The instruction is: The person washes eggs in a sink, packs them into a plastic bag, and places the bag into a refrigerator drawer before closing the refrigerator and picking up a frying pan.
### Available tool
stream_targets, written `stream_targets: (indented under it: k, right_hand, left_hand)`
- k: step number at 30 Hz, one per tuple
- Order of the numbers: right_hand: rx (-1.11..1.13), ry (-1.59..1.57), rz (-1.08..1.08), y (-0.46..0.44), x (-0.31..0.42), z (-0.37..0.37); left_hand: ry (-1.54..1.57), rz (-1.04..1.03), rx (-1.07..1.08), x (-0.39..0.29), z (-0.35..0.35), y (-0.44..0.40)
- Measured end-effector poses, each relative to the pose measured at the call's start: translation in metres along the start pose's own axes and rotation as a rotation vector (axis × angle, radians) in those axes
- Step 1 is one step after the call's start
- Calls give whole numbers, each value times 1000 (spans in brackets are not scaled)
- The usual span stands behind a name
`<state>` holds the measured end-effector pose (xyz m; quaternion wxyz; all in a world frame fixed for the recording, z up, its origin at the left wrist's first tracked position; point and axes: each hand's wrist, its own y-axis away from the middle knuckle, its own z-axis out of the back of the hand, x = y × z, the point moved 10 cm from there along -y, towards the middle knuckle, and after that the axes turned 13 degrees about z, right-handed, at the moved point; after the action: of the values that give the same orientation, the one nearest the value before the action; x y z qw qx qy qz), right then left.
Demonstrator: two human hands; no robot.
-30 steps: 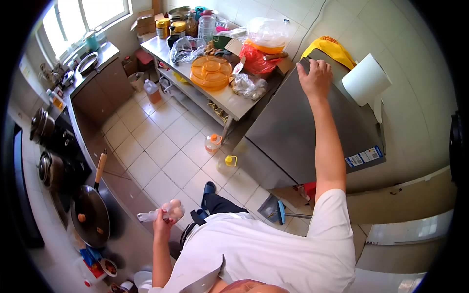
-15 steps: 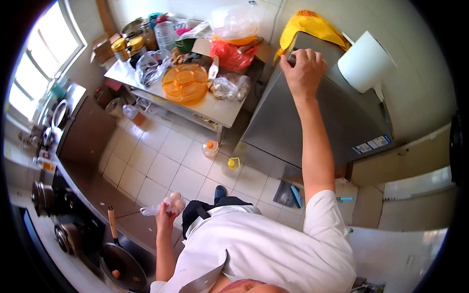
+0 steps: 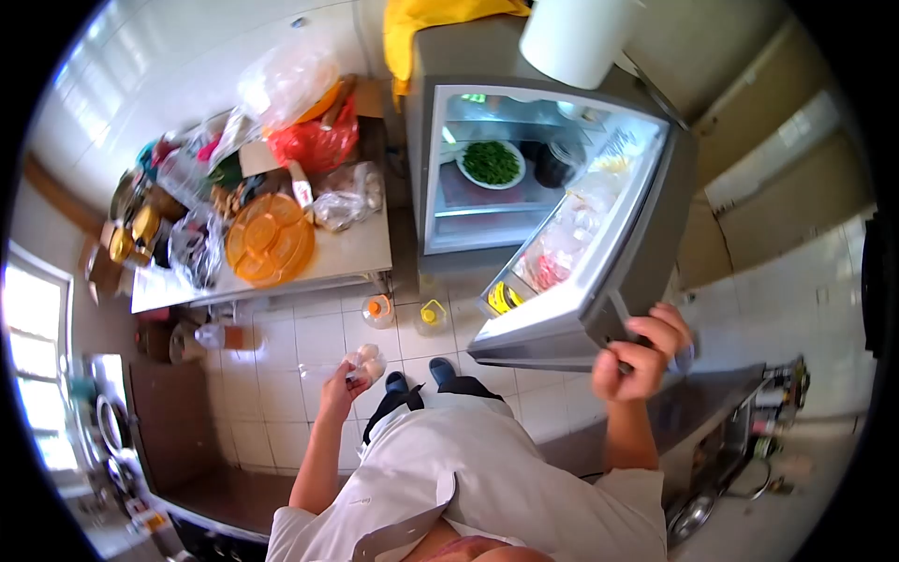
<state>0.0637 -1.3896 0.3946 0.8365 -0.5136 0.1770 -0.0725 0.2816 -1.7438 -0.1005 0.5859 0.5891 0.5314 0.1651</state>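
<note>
At the left, the table (image 3: 361, 245) carries a round orange tray (image 3: 269, 239) along its near edge, towards the right end. Below the table's near right corner, the left hand (image 3: 348, 377) holds a clear plastic bag (image 3: 318, 371) with pale round things, which look like eggs (image 3: 369, 362). Its fingers are closed together, pinching the bag at the neck. The bag's long axis runs roughly left to right: the loose end points left, the round bulge right, beyond the fingertips. Just above the bulge, two bottles stand on the floor, one orange-capped (image 3: 378, 312), one yellow-capped (image 3: 431, 318).

The fridge (image 3: 468, 51) lies up and to the right of the bag, well apart from it. A plate (image 3: 496, 186) of chopped greens (image 3: 491, 161) sits inside, with a dark jar (image 3: 559, 165) just to its right. The fridge door (image 3: 655, 234) stands open at the right — its long top edge slanting from the fridge's right corner down towards the person. The right hand (image 3: 644, 351) is the nearer one to the door: its fingers are bent, curled onto the outer edge near the free end — how hard they press, I cannot tell.
</note>
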Motion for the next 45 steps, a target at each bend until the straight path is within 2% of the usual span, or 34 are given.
stream_targets:
  k: [3,5,11,12,15,18,22,25,28,34,37,39,41,43,45]
  right_hand:
    - [61,223,-196,32,5,51]
    - [-18,333,-362,61,7,79]
    - [-547,329,-748,145,-19,149]
    - [-566,370,-780,151,-24,159]
    - [-564,521,-820,163,-35,180]
    - [-667,493,-837,182,-47,197]
    - [-748,501,-873,194,-54,209]
    - [-745,523,-875,199,-61,214]
    - [-643,601,-833,197,-63,219]
    - [-587,522,-827,221,-87,241]
    - [-274,664,-671,224,-97,266]
    - [-249,762,-812,229,-110,280]
    - [-458,709,-1026,246,-124,307]
    - [-901,461,-1287,289,-143,326]
    - [-864,466,-1304,286,-162,321]
  left_hand:
    - [-186,30,70,-30,-30,-10]
    - [-316,41,130,-44,-52,-17]
    - [-623,57,162,-70,-119,-40]
    - [-654,51,173,-72,-130,-48]
    - [-722,-22,246,-81,-185,-51]
    - [-742,-93,394,-85,-237,-54]
    - [-766,-225,467,-101,-308,-40]
    - [-855,-274,413,-113,-353,-31]
    - [-798,-274,474,-115,-389,-46]
    - [-800,-132,373,-96,-408,-86]
    - [-750,-47,342,-79,-392,-107]
    - [-699,-6,305,-68,-379,-117]
    - [-658,47,308,-57,-364,-121]
    - [-654,85,300,-47,-346,-133]
    - [-639,119,314,-38,-331,-139]
